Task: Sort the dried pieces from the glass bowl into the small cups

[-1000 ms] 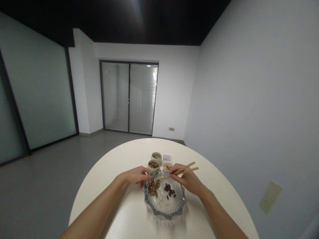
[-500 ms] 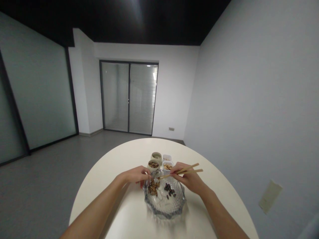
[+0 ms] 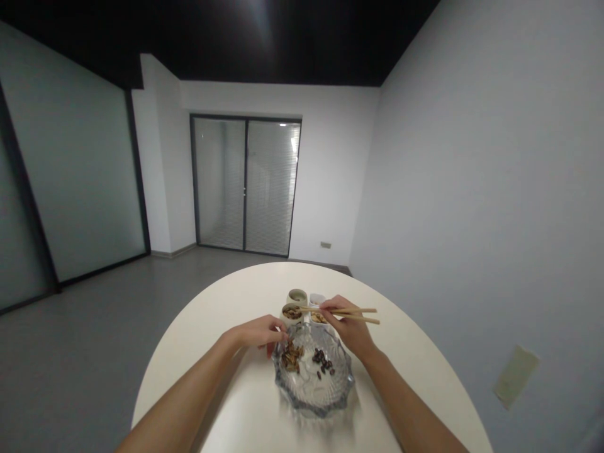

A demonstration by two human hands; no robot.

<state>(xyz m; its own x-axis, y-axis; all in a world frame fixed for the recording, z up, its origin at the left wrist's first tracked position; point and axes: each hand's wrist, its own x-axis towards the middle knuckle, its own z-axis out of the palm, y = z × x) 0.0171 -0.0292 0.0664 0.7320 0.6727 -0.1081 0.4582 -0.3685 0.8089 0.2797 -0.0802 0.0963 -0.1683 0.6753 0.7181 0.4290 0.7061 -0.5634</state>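
Note:
My right hand (image 3: 352, 327) grips a pair of wooden chopsticks (image 3: 361, 314), their tips over the near green cup (image 3: 284, 319) with brown pieces in it. A scalloped clear glass bowl (image 3: 311, 399) sits in front of me. Inside it, slender brown pieces (image 3: 291, 360) lie on the left and dark oval pieces (image 3: 322, 360) on the right. At the bowl's left rim my left hand (image 3: 262, 332) is closed, thumb and fingers on the glass. Whether the chopstick tips pinch anything is too small to tell.
Behind the near cup stands another green cup (image 3: 297, 294). Beside them are a white container of pale pieces (image 3: 318, 318) and a second white container (image 3: 317, 299), partly behind my right hand. All rest on a round cream table (image 3: 226, 402). A white wall (image 3: 472, 189) runs along the right.
My right hand and the chopsticks have moved up and away, from over the glass bowl to the near green cup. My left hand stays at the bowl's rim.

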